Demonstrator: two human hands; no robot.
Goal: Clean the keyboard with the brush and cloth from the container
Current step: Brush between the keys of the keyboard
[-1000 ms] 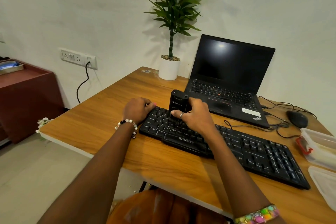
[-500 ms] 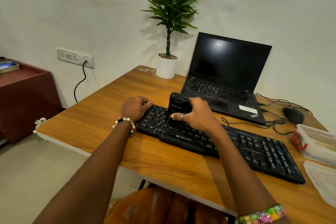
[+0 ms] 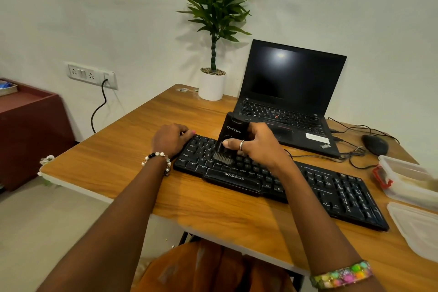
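Observation:
A black keyboard (image 3: 331, 187) lies across the wooden desk (image 3: 132, 156). My right hand (image 3: 258, 147) grips a black block-shaped brush (image 3: 231, 134), held upright with its pale bristles down on the keys at the keyboard's left part. My left hand (image 3: 169, 140) is curled over the keyboard's far left corner and holds it steady. At the right edge stands a clear plastic container (image 3: 407, 180) with a red clip; its lid (image 3: 417, 227) lies in front of it. I cannot make out the cloth.
An open black laptop (image 3: 291, 92) sits behind the keyboard, with a potted plant (image 3: 213, 83) to its left. A black mouse (image 3: 374, 145) and tangled cables lie at the back right. A dark red cabinet (image 3: 30, 130) stands at the left by the wall.
The brush has tilted and its bristles now show on the keys a little nearer me. The left hand stays on the keyboard's corner.

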